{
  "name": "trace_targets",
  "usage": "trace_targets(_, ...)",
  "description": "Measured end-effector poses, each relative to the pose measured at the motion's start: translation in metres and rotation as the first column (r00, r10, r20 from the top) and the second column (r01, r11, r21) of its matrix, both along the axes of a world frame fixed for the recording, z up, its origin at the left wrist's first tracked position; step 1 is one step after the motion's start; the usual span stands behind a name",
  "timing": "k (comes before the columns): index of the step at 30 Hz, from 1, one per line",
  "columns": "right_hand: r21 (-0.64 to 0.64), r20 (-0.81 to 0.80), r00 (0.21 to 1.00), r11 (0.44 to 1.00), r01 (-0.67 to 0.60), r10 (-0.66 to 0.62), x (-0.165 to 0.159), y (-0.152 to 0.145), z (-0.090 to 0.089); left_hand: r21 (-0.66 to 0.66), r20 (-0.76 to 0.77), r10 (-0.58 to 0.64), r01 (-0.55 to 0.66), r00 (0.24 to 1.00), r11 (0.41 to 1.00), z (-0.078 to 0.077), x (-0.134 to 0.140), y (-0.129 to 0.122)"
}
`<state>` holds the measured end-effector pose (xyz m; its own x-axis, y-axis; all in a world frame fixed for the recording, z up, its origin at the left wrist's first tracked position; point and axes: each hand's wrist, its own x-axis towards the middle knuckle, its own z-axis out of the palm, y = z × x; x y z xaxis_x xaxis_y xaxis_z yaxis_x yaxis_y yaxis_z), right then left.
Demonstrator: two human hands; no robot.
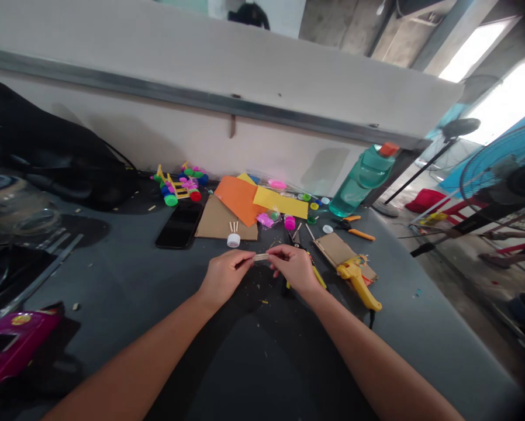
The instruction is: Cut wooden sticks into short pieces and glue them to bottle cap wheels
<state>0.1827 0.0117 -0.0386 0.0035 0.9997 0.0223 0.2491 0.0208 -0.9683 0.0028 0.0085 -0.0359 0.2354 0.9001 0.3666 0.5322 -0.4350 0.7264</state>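
Between my two hands, small wooden sticks (261, 257) are held level above the dark table. My left hand (225, 273) pinches their left end, and my right hand (294, 268) pinches the right end. How many sticks there are, I cannot tell. Just beyond them stands a white bottle cap (233, 240) with several short sticks upright on it. Partly under my right hand lies a tool with black and yellow handles (317, 276). A yellow hot glue gun (359, 283) rests to the right against a cardboard piece (335, 249).
Orange paper (238, 197), yellow paper (282, 202) and cardboard (218, 218) lie at the back, near a phone (180, 224) and colourful cap-wheeled models (179, 186). A teal bottle (359, 182) and orange-handled pliers (357, 228) are at right. A black bag (47, 152) sits left.
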Motion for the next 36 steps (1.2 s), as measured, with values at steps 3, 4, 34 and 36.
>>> trace_targets(3,0.004,-0.023,1.000,1.000,0.004,-0.004,-0.0009,-0.0003,0.0004,0.001,0.005,-0.001,0.001,1.000,1.000,-0.0001,-0.0005,0.0003)
trace_targets(4,0.008,-0.035,0.999,1.000,0.005,-0.005,-0.0013,-0.0005,0.0006,-0.002,0.007,0.001,-0.001,1.000,1.000,-0.0002,-0.0007,0.0004)
trace_targets(34,0.078,-0.079,0.994,0.994,0.080,-0.073,-0.0063,-0.0045,0.0032,-0.207,0.227,0.053,-0.005,0.972,0.978,-0.0024,0.0002,-0.0004)
trace_targets(36,0.073,-0.085,0.993,0.994,0.086,-0.080,-0.0060,-0.0040,0.0036,-0.210,0.230,0.043,0.007,0.972,0.978,-0.0016,0.0011,-0.0016)
